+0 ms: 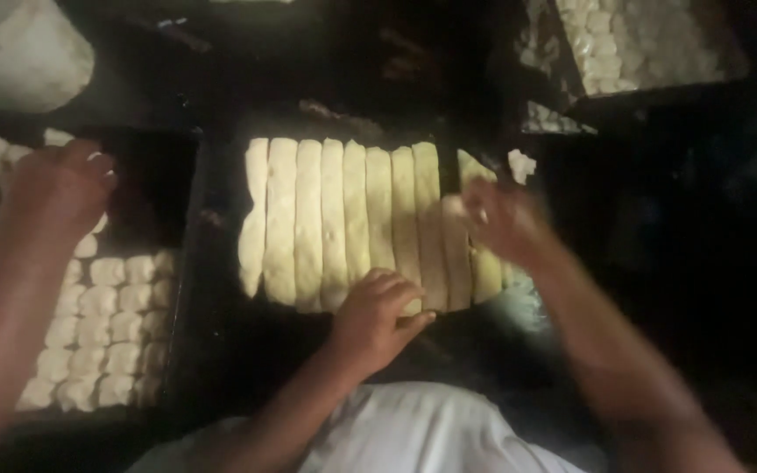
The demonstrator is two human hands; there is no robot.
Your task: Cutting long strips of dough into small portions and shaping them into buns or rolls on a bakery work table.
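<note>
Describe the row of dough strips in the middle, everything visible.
The dough strips are about nine long, pale, soft-looking logs lying side by side, touching, on a dark surface, running away from the camera. The left hand rests on their near ends; the blurred right hand is over the rightmost strips. Surfaces look slightly dimpled.

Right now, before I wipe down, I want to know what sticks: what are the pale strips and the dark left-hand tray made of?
The pale strips: soft raw dough, matte, dimpled, edges merging. The dark tray: probably metal, dull black, raised rim; dim light leaves it open.
</note>
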